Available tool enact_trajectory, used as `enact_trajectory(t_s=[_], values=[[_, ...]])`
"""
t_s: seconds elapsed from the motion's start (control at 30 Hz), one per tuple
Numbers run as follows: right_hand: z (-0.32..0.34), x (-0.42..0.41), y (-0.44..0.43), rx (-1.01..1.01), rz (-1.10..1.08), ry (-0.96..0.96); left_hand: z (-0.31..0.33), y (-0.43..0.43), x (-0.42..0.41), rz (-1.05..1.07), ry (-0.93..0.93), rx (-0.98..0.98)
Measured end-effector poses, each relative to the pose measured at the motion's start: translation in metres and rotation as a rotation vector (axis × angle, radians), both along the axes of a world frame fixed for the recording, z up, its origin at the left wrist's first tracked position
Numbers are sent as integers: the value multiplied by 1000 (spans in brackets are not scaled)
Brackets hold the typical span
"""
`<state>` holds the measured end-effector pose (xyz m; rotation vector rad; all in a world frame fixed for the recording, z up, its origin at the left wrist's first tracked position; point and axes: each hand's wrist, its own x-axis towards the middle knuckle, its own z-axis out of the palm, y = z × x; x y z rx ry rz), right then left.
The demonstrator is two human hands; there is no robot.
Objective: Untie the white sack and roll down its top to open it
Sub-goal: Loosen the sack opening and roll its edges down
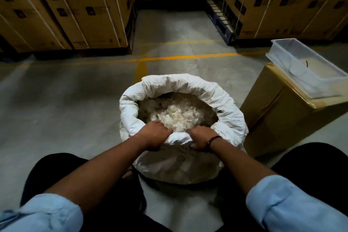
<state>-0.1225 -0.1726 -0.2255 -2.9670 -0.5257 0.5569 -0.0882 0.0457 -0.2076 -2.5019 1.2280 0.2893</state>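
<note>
- The white sack (180,165) stands on the floor (75,100) between the person's knees. Its mouth is open, no tie shows on it, and its top is turned down into a thick rolled rim (226,100) all round.
- The left grip (153,134) (the person's left hand) is curled over the near part of that rim, fingers dipping inside the sack. The right grip (201,137) clutches the same near stretch of the sack's rim, just beside it.
- By the look of it the untying is done and the rolling is in its last turns. The next move calls for both grips to turn the near fabric outward and down evenly, without spilling the crumpled clear filling (178,113).
- There is open floor left of the sack and beyond it. A cardboard box (278,118) bearing a plastic tray (310,88) stands close on the sack's right, so that side is tight.
</note>
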Motion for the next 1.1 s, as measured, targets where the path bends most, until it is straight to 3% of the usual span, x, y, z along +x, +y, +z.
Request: enact_trajectory(t_s=[0.07, 0.13, 0.2, 0.3, 0.43, 0.53, 0.67, 0.8, 0.9, 0.97, 1.03, 1.1], values=[[-10, -12, 13, -59, 87, -261, -3, -6, 2, 66, 115, -53], [-23, -21, 28, -74, 202, -488, 2, -20, 1, 180, 384, -249], [-29, -23, 38, -76, 247, -605, 4, -40, -3, 243, 517, -353], [-29, -22, 28, -60, 199, -611, -4, -49, 1, 355, 596, -403], [-25, -20, -14, -57, 201, -322, -2, -26, 12, 555, 815, -461], [-24, -23, -27, -133, 185, -285, 8, -33, -2, 464, 836, -300], [-23, -13, -32, 58, 252, -756, 1, -51, -18, 290, 751, -186], [-8, -3, -32, 104, 367, -1094, -1, -51, -12, 336, 635, -226], [-20, -7, -32, 83, 390, -972, -7, -55, -17, 372, 576, -200], [-25, -7, -29, 69, 293, -781, -11, -57, -18, 396, 527, -187], [-21, -8, -22, 68, 97, -432, -16, -57, -17, 431, 444, -164], [-18, -12, -15, -92, -22, -42, -23, -57, -22, 444, 337, -134]])
